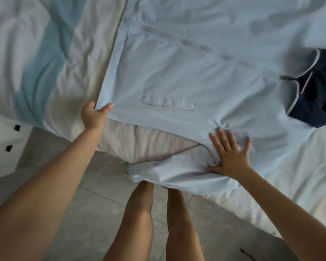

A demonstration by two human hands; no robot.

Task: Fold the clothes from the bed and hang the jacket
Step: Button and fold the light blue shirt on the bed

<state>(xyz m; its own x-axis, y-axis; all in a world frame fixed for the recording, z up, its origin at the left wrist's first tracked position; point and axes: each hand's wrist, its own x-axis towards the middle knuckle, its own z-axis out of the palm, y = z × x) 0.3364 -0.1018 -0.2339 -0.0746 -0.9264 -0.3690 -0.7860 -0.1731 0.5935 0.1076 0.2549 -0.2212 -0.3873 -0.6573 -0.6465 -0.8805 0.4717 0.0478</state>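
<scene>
Head view, as I watch from my end of the link: a pale blue fabric jacket (pixel 177 72) lies spread flat across the bed, covering most of the upper and middle frame. Its closed zip line (pixel 177 38) runs diagonally across the cloth towards a dark zip pull (pixel 285 77) at the right, where the collar falls open on a navy blue lining (pixel 316 98). A stitched rectangular pocket flap (pixel 167 102) sits near the jacket's near edge. The left hand (pixel 94 115) grips the jacket's corner at the left edge, thumb on top of the fabric and the fingers curled under it, so I cannot see their tips. The right hand (pixel 230 157) lies flat on the jacket with its fingers spread wide and straight, pressing the cloth where a bunched sleeve (pixel 167 170) folds off and hangs over the edge of the bed. Under the jacket I see a rumpled white and light blue bed cover (pixel 35 53), and a beige sheet (pixel 139 142) shows between the two hands. Below the bed edge are the person's bare legs (pixel 139 213), standing on a grey tiled floor (pixel 94 204). A white cabinet with small black handles (pixel 2 147) stands at the far left, beside the bed.
</scene>
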